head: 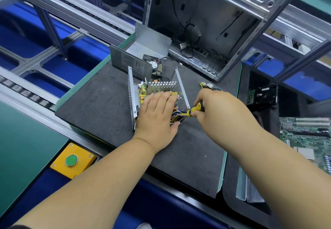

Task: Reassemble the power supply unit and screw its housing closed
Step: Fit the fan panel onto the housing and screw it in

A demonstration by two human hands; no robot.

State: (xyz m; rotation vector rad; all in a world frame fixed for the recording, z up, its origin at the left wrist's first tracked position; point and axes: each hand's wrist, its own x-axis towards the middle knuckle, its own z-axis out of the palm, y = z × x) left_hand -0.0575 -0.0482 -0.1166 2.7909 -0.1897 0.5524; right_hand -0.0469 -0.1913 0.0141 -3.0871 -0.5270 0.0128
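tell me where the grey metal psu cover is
In the head view the grey metal cover stands behind the open power supply base, left of the computer case.

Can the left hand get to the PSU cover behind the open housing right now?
Probably yes. The left hand lies flat on the open housing holding nothing, and the cover stands just behind it with nothing between.

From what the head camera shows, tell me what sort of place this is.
Probably an electronics assembly or repair line workstation: a roller conveyor rail runs past the dark work mat, an emptied computer case stands behind, and a green push button sits at the bench edge.
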